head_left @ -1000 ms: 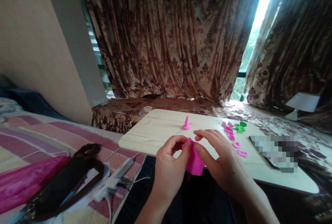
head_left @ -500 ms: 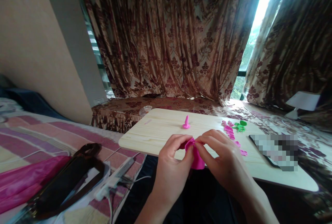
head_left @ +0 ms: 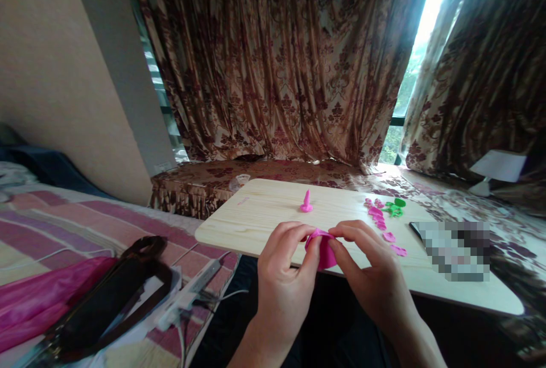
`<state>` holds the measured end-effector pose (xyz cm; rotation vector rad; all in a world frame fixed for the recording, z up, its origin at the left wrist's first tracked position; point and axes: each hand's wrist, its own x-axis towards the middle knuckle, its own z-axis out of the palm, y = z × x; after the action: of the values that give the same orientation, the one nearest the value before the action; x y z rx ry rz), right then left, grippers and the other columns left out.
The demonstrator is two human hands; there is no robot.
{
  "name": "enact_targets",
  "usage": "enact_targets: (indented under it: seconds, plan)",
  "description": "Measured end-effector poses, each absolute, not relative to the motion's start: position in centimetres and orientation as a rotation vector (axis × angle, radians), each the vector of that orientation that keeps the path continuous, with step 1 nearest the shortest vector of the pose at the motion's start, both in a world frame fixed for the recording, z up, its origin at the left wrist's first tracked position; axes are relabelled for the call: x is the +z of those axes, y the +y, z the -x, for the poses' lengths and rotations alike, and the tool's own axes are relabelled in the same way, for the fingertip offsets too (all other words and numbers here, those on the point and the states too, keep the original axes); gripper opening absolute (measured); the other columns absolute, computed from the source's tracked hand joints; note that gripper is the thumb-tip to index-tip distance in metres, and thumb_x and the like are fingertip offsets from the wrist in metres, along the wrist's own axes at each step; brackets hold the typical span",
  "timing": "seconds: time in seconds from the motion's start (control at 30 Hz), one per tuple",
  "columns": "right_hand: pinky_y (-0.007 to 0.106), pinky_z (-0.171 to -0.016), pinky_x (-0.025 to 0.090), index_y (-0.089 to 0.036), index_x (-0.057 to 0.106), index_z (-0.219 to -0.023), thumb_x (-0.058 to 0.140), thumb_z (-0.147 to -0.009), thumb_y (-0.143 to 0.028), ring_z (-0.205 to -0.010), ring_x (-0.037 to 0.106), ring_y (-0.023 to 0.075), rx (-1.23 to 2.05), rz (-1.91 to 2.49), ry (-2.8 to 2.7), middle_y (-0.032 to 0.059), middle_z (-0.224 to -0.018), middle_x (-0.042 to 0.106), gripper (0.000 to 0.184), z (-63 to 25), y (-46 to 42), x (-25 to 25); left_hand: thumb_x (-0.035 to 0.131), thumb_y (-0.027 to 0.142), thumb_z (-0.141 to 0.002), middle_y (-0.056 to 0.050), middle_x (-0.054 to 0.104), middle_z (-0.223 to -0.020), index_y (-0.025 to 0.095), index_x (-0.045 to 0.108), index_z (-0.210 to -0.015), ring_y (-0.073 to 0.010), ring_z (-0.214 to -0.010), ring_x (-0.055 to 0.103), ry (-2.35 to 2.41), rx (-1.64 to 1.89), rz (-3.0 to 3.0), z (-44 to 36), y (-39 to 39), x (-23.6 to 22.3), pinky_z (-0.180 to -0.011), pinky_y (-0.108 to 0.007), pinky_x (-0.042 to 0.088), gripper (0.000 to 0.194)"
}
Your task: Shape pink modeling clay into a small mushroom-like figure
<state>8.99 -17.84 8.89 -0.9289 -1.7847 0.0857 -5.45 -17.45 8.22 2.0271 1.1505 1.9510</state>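
Note:
Between my two hands is a thin, soft pink piece that looks like modelling clay, held just over the table's near edge. My left hand pinches its left upper rim between thumb and fingers. The right upper rim sits in the pinch of my right hand. On the table beyond stands a pink pointed cone on a wider base. Several flat pink pieces lie in a row to the right, beside green pieces.
The pale wooden table has a dark-edged, blurred-out flat object at its right. A white lamp stands beyond it. On the striped bed at left lie a dark bag and a white power strip. Patterned curtains hang behind.
My hands have moved slightly apart, the right one to the right. The pink piece's upper rim is now stretched wider between them, and its lower edge sits a little higher.

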Motion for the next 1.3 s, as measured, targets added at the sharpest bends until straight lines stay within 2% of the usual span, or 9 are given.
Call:
enact_targets:
  seconds: [0.13,0.27,0.6,0.7,0.83,1.1,1.3]
  plan:
    - [0.033,-0.076,0.047,-0.020,0.062,-0.091,0.056,-0.085,-0.011,-0.086,0.057,0.0179,0.040,0.908,-1.761,0.0046,-0.089,0.061,0.013,-8.8,-17.6,9.3,0.062,0.012,-0.080,-0.004,0.066,-0.093,0.019,0.064,-0.101,-0.0166,-0.086,0.062,1.174,1.930,-1.988,5.5,-17.6,8.2,-0.081,-0.029,0.049,0.022]
    - [0.033,-0.075,0.047,-0.020,0.064,-0.093,0.056,-0.085,-0.011,-0.085,0.056,0.0182,0.010,0.903,-1.788,0.0050,-0.090,0.061,0.014,-8.7,-17.7,9.7,0.060,0.011,-0.080,-0.005,0.066,-0.090,0.019,0.070,-0.093,-0.0178,-0.087,0.062,1.150,1.923,-2.053,5.5,-17.5,8.3,-0.080,-0.029,0.050,0.017]
    - [0.035,-0.076,0.047,-0.021,0.066,-0.100,0.052,-0.088,-0.014,-0.088,0.054,0.0198,-0.037,0.948,-1.896,0.0064,-0.093,0.059,0.020,-8.7,-18.0,10.1,0.060,0.010,-0.081,-0.006,0.064,-0.093,0.017,0.068,-0.100,-0.0177,-0.090,0.061,1.154,1.888,-2.132,5.4,-17.7,8.4,-0.081,-0.029,0.050,0.022]
    - [0.036,-0.078,0.048,-0.021,0.064,-0.104,0.047,-0.090,-0.014,-0.090,0.055,0.0201,0.009,0.920,-1.918,0.0072,-0.096,0.060,0.023,-8.7,-18.1,9.9,0.062,0.012,-0.080,-0.006,0.064,-0.089,0.018,0.069,-0.095,-0.0179,-0.086,0.061,1.158,1.929,-2.117,5.4,-17.6,8.4,-0.078,-0.029,0.051,0.018]
    - [0.036,-0.083,0.049,-0.021,0.060,-0.110,0.056,-0.086,-0.015,-0.095,0.056,0.0207,0.006,0.905,-1.808,0.0076,-0.101,0.060,0.025,-8.6,-18.2,9.3,0.062,0.008,-0.079,-0.005,0.065,-0.087,0.018,0.069,-0.091,-0.0165,-0.083,0.062,1.146,2.006,-2.098,5.3,-17.6,8.3,-0.076,-0.028,0.051,0.017]
    - [0.032,-0.072,0.049,-0.020,0.064,-0.095,0.061,-0.080,-0.004,-0.083,0.057,0.0173,-0.109,0.820,-1.684,0.0054,-0.090,0.058,0.023,-8.7,-18.3,8.7,0.064,0.005,-0.077,-0.004,0.066,-0.094,0.018,0.064,-0.103,-0.0160,-0.088,0.062,1.109,2.035,-2.076,4.9,-18.0,8.2,-0.082,-0.028,0.050,0.029]
    - [0.033,-0.073,0.049,-0.020,0.064,-0.096,0.059,-0.080,-0.003,-0.085,0.056,0.0172,-0.107,0.817,-1.738,0.0058,-0.092,0.058,0.023,-8.6,-18.4,9.1,0.063,0.004,-0.077,-0.004,0.064,-0.089,0.018,0.069,-0.097,-0.0152,-0.085,0.061,1.072,2.041,-2.128,4.9,-17.9,8.3,-0.076,-0.027,0.051,0.025]
